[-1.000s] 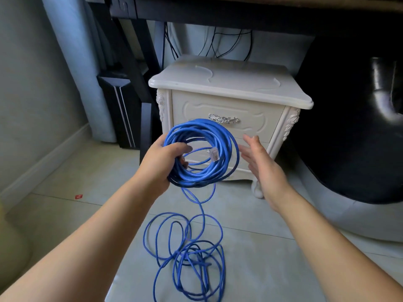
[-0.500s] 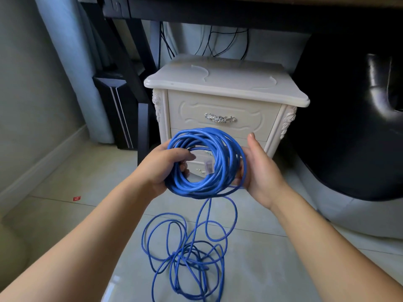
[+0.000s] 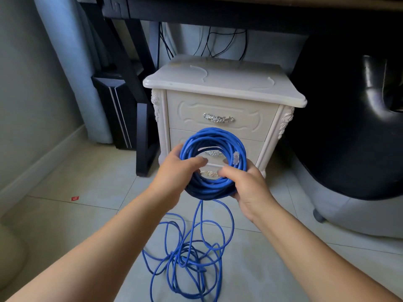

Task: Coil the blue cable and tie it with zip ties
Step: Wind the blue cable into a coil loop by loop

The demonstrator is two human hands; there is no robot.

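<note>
Before a white nightstand [image 3: 224, 101], both hands hold up a coil of blue cable [image 3: 212, 164] at about the level of its lower drawers. Left hand [image 3: 174, 177] grips the coil's left side, fingers [image 3: 196, 162] curled through the opening and clenched around the bundled loops. Right hand [image 3: 250, 188] grips the lower right of the coil, its fingers wrapped over the strands from the inside, thumb side toward the camera. A clear plug [image 3: 236, 158] lies against the right side of the coil, just above the right hand. From the bottom of the coil, the rest of the cable hangs down to a loose, tangled heap [image 3: 187, 262] on the tiled floor [image 3: 91, 188] between the two forearms. A small red scrap [image 3: 75, 198] lies on the floor well to the left. Dark wires [image 3: 209, 44] hang behind the nightstand, under a dark desk frame.
</note>
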